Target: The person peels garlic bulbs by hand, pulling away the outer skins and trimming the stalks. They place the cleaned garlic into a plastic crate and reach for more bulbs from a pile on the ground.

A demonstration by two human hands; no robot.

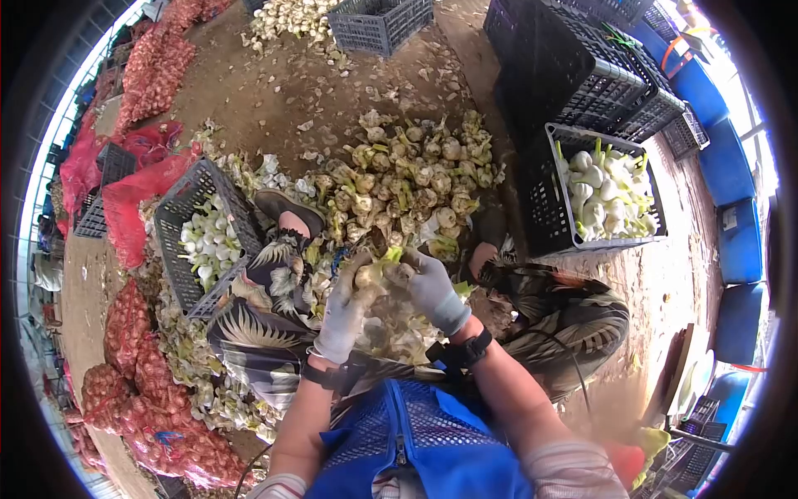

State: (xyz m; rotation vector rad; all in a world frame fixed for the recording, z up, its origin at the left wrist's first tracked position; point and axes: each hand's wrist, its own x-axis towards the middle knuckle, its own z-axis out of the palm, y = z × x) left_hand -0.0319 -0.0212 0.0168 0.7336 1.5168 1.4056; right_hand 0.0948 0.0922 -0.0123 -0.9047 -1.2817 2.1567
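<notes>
Between my gloved hands is a garlic bulb [368, 275] with a short yellow-green stem, held above my lap. My left hand [342, 312] is wrapped around the bulb from the left. My right hand [435, 291] has its fingers closed at the bulb's stem side; its fingertips are partly hidden. Just beyond lies a heap of unpeeled garlic bulbs [416, 170] with dirty outer skins. Loose peeled skins [399, 333] are scattered between my legs below the hands.
A black crate [170, 212] of cleaned white garlic stands by my left foot. Another crate [544, 200] of white garlic is at the right, beside stacked black crates [573, 75]. Red net sacks [154, 416] line the left. Farther off sits a crate [382, 33] near more garlic.
</notes>
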